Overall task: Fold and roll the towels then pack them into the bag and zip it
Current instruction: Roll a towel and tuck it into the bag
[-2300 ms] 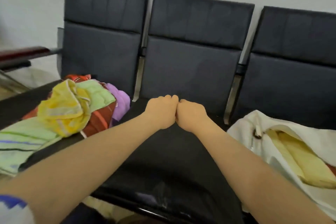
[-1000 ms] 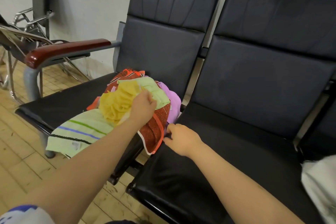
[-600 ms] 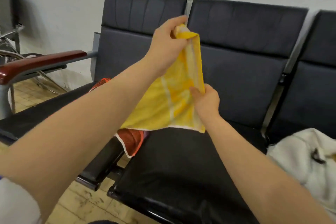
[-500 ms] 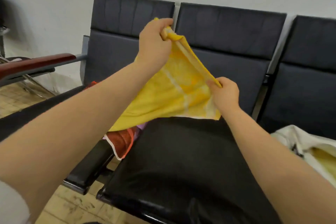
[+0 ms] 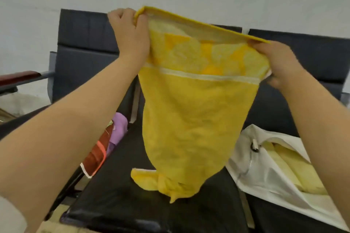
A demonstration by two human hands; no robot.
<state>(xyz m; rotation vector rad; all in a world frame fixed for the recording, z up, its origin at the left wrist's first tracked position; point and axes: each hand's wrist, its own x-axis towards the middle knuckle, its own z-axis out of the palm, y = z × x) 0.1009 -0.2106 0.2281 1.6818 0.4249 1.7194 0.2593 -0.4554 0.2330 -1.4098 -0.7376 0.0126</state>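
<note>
A: While the middle seat [image 5: 132, 210] of the black bench is lying straight ahead, what is hanging over it?

B: Yellow towel [image 5: 195, 115]. It is hanging spread wide above the middle seat, with its lower end bunching on the cushion.

A: And the bag?

B: White bag [image 5: 269, 174] is lying just right of the middle seat, on the next cushion. Its mouth is gaping and pale yellow cloth [image 5: 303, 181] is showing inside.

A: Other towels?

B: A pile of towels [image 5: 117, 128] is sitting just left of the middle seat. A red-brown one is overhanging the gap between cushions, and a purple one is lying behind it.

A: Hands?

B: Left hand [image 5: 130, 34] is pinching the towel's upper left corner high above the middle seat, fingers curling over the hem. Right hand [image 5: 278, 62] is gripping the upper right corner a little lower, thumb and fingers closing round the edge. Between them the top hem is pulling taut.
</note>
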